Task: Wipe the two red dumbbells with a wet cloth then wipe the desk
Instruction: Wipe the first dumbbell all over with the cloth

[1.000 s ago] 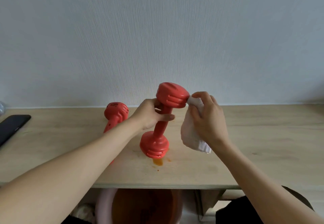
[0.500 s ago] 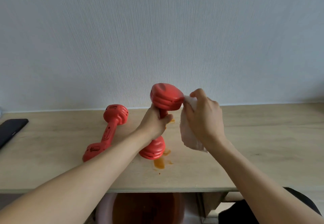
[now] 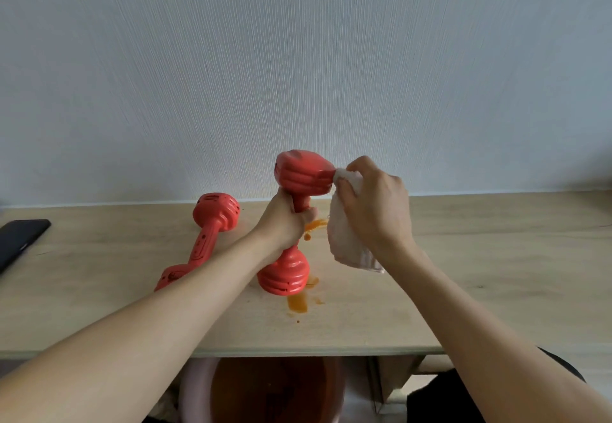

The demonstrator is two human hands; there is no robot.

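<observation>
One red dumbbell (image 3: 303, 175) stands nearly upright on the wooden desk (image 3: 480, 273), its lower head on the desk surface. My left hand (image 3: 281, 223) grips its handle. My right hand (image 3: 374, 204) holds a white wet cloth (image 3: 344, 240) and presses its top against the right side of the upper head; the rest of the cloth hangs below my palm. The second red dumbbell (image 3: 212, 223) lies flat on the desk to the left, its near end partly hidden by my left forearm.
Orange stains mark the desk: one (image 3: 297, 303) in front of the standing dumbbell, one (image 3: 314, 224) behind my left hand. A black phone (image 3: 20, 240) lies at the left edge. A basin of reddish water (image 3: 271, 389) sits under the desk front.
The held dumbbell has shifted slightly left and stands more upright. My right hand keeps the cloth at the upper head. The lying dumbbell, earlier hidden by my left arm, shows more fully.
</observation>
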